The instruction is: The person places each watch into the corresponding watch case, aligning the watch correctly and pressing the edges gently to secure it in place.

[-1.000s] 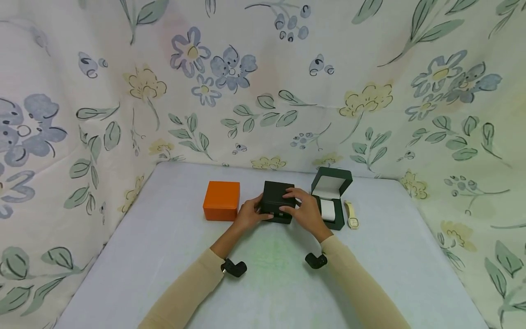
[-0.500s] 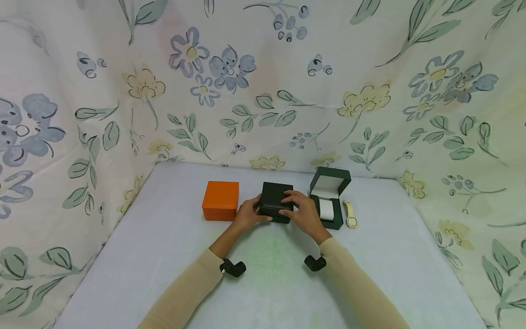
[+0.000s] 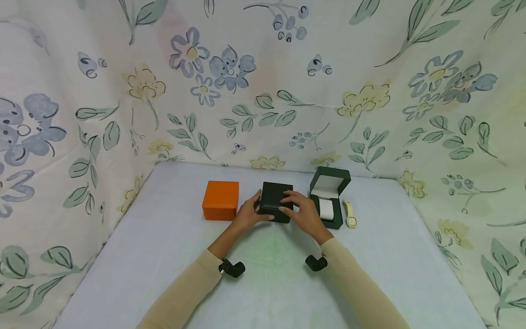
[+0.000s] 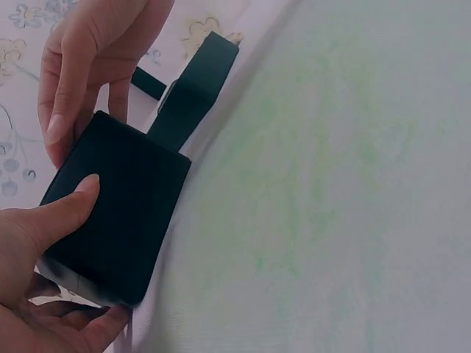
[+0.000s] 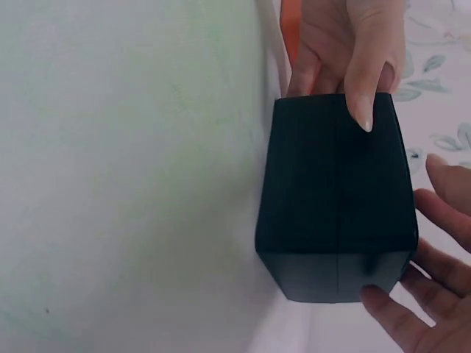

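Observation:
In the head view a black box [image 3: 277, 196] stands on the table with its lid down. My left hand [image 3: 246, 214] grips its left end; the thumb lies along the front face, and the fingers wrap round the left side, partly hidden. My right hand [image 3: 303, 211] is at the box's right end, its fingertips touching the lid, the thumb near the front edge. Those fingers [image 5: 441, 268] look loosely spread in the right wrist view. Close by on the right, a dark green watch box [image 3: 338, 212] stands with its lid up and a white cushion [image 3: 326, 209] inside.
An orange box [image 3: 220, 200] sits to the left of the black one. Beyond the green box lies a gold wristwatch [image 3: 350, 214] on the white tablecloth [image 3: 267, 283]. A floral curtain [image 3: 263, 82] hangs behind and at both sides.
The black box's lid has come down at the front, covering the gap seen a second ago. Both hands stay at nearly the same places.

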The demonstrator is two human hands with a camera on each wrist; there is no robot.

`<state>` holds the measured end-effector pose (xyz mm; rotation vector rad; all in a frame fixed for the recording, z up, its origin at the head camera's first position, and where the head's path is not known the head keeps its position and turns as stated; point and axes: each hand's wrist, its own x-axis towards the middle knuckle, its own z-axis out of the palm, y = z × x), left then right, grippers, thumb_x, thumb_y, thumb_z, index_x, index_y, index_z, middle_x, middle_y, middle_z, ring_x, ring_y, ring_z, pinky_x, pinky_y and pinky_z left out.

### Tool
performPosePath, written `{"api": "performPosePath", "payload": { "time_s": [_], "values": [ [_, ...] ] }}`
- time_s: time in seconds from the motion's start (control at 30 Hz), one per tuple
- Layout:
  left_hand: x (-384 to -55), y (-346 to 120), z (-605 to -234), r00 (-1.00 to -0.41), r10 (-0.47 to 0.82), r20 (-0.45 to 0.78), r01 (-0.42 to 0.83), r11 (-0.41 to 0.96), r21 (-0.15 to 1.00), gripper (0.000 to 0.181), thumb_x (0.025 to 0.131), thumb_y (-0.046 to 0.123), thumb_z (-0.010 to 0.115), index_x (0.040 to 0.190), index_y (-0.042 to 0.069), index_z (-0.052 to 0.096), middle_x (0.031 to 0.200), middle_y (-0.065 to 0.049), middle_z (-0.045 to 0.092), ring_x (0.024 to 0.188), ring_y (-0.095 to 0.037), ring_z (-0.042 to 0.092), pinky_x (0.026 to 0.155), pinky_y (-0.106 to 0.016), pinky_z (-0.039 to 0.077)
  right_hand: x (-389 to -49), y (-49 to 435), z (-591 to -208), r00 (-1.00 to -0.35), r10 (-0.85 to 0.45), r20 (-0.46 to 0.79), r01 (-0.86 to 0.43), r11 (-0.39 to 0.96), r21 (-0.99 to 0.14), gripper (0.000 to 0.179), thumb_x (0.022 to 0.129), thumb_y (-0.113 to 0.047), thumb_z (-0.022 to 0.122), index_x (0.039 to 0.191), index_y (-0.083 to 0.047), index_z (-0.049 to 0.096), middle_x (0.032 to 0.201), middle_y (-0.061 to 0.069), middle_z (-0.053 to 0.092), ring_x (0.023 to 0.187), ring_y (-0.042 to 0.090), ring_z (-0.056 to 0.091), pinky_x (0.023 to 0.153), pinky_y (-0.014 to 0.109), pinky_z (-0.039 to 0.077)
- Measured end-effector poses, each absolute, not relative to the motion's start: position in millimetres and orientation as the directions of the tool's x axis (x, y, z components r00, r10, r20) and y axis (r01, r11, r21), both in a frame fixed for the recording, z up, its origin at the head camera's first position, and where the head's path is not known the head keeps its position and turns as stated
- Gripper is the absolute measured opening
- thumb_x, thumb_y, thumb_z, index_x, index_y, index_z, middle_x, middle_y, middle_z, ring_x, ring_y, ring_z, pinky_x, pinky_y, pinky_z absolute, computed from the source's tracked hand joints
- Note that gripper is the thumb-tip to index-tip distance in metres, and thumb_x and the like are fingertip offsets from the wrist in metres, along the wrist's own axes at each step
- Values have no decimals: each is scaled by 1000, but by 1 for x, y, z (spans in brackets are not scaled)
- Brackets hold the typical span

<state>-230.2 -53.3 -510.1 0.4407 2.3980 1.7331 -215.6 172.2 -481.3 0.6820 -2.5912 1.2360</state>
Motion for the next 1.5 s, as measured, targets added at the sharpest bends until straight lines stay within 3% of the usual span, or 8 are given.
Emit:
{"api": "performPosePath", "payload": {
  "time_s": [0.13, 0.37, 0.5, 0.83, 1.03, 1.4, 1.5],
  "values": [
    [-230, -54, -505, -954, 297, 32, 132, 321, 938, 107, 83, 21, 87, 162, 5, 17, 166, -13, 21, 147, -33, 35, 110, -44, 46, -216, 173, -479, -886, -323, 334, -463, 557, -690, 25, 93, -19, 76, 115, -8, 75, 142, 12, 59, 135, 31, 52, 103, 51, 51],
    [-224, -57, -497, -966, 257, 7, 115, 410, 905, 104, 84, 29, 86, 163, 13, 21, 164, -14, 29, 143, -37, 41, 109, -51, 46, -209, 175, -474, -898, -329, 292, -434, 555, -710, 30, 95, -24, 74, 119, -6, 73, 142, 13, 58, 136, 32, 51, 104, 54, 49],
    [-221, -56, -491, -968, 251, 16, 131, 449, 884, 103, 84, 34, 85, 163, 17, 22, 164, -14, 30, 145, -39, 37, 113, -57, 40, -204, 177, -467, -903, -317, 291, -426, 557, -713, 29, 96, -23, 73, 119, -5, 73, 141, 13, 60, 135, 32, 52, 105, 55, 49],
    [-214, -47, -469, -962, 266, 69, 194, 481, 855, 96, 87, 33, 83, 163, 17, 25, 165, -18, 23, 151, -39, 25, 118, -63, 26, -192, 199, -448, -908, -278, 315, -420, 580, -698, 26, 98, -21, 71, 119, -6, 74, 137, 10, 64, 129, 30, 58, 101, 54, 52],
    [-210, -35, -457, -953, 285, 104, 244, 518, 820, 94, 88, 35, 81, 162, 17, 26, 166, -21, 20, 149, -41, 28, 117, -64, 29, -185, 222, -447, -900, -254, 354, -435, 564, -702, 24, 99, -23, 70, 119, -11, 73, 130, 6, 67, 123, 27, 61, 99, 53, 54],
    [-208, -11, -450, -919, 358, 166, 345, 524, 778, 88, 89, 35, 81, 161, 19, 32, 166, -17, 21, 149, -41, 28, 115, -62, 34, -169, 259, -435, -884, -167, 436, -440, 608, -661, 24, 98, -16, 70, 121, -8, 73, 123, 7, 71, 116, 26, 65, 94, 53, 55],
    [-209, -5, -450, -905, 381, 188, 378, 520, 766, 86, 89, 34, 80, 160, 20, 34, 165, -16, 26, 148, -39, 31, 115, -60, 35, -168, 267, -433, -891, -136, 433, -417, 624, -661, 23, 99, -16, 69, 120, -7, 73, 121, 6, 72, 116, 26, 64, 93, 45, 57]
  ]
}}
